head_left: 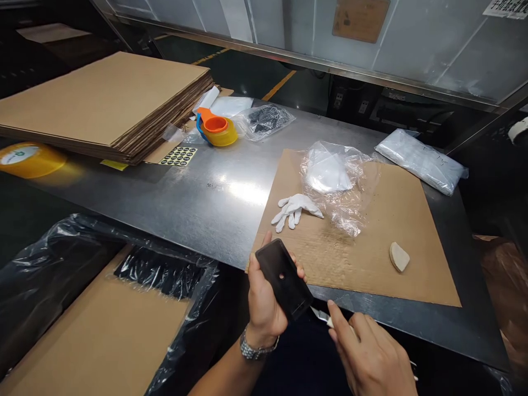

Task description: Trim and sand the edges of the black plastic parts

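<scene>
My left hand [264, 308], with a metal watch on its wrist, is closed around a black rectangular part [275, 269]. The part looks like a shallow tray, with raised edges and a small round hole near its middle. It is tilted in front of the table's near edge. In my right hand [369, 352] is a small knife with a pale handle [329, 322]. Its short metal blade [319, 314] is at the part's lower right corner; I cannot tell if it touches. Beyond my hands a white glove [295, 210] lies on a cardboard sheet [396, 203].
Crumpled clear plastic [350, 201] and a beige stone-like piece [399, 257] lie on the cardboard. A wrapped pack [421, 159] sits at right. Stacked cardboard [103, 104], a tape dispenser [216, 129] and a sticker sheet [179, 157] are at left. A plastic-lined box [103, 330] stands below.
</scene>
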The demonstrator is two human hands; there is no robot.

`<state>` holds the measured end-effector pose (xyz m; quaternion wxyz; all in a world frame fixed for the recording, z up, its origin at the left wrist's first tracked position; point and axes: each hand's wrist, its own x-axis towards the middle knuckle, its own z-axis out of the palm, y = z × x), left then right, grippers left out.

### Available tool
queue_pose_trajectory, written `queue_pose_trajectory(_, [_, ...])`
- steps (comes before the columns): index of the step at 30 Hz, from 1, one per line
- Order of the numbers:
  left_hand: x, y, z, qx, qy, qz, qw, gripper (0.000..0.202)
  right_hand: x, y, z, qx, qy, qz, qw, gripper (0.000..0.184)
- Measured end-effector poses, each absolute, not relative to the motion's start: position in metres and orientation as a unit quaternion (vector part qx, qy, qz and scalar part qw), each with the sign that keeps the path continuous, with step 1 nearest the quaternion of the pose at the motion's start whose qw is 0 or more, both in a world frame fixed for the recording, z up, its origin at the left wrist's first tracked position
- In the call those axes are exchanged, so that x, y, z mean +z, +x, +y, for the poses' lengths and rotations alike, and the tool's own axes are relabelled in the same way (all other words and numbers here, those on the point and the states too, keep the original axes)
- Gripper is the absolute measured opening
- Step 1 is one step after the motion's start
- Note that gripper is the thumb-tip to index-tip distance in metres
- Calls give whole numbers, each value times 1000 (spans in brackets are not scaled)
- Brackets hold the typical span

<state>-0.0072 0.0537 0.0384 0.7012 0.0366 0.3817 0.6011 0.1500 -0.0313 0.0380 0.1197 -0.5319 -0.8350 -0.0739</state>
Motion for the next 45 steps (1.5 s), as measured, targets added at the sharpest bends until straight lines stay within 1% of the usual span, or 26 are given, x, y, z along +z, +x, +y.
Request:
queue_pose_trajectory(24, [43, -6, 49, 607, 75, 385, 691, 50, 39, 147, -32, -88, -533, -836, 98, 30])
queue_pose_trajectory(29, [41, -5, 48, 607, 80, 390, 688, 54, 36, 146, -31, -100, -537, -832, 96, 30])
queue_pose_trajectory(33, [38, -6, 49, 589, 94, 406, 692, 55, 38, 145, -28, -103, -538, -828, 122, 32])
queue_pose_trajectory(39, [39, -7, 52, 563, 96, 414, 709, 55, 42, 146, -24, -56, -535, -824, 179, 32])
queue_pose_trajectory(45, [38, -8, 51, 539, 97, 413, 728, 59, 40, 146, -22, -28, -546, -821, 162, 39])
